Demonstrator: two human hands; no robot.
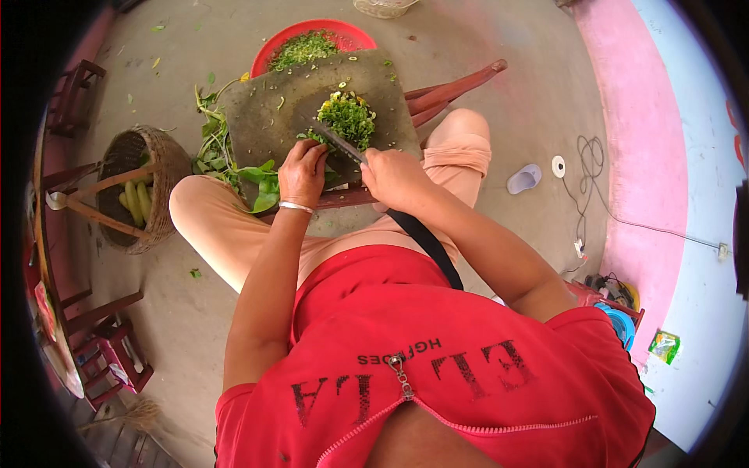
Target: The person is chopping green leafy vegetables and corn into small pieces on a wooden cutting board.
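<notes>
A worn chopping board lies on a wooden support in front of me. My right hand grips a knife, its blade slanting up and left across the board. Beside the blade, my left hand has bent fingertips on green leaves at the board's near side; how firmly they are held is hidden. Finely chopped greens with yellow bits form a heap just beyond the knife. Whole leaves spread left of my left hand, and leafy stems hang along the board's left edge.
Behind the board, a red plastic basin holds more chopped greens. At left stands a wicker basket with long green-yellow vegetables. Red wooden legs jut out at right. A slipper and a cable lie on the floor.
</notes>
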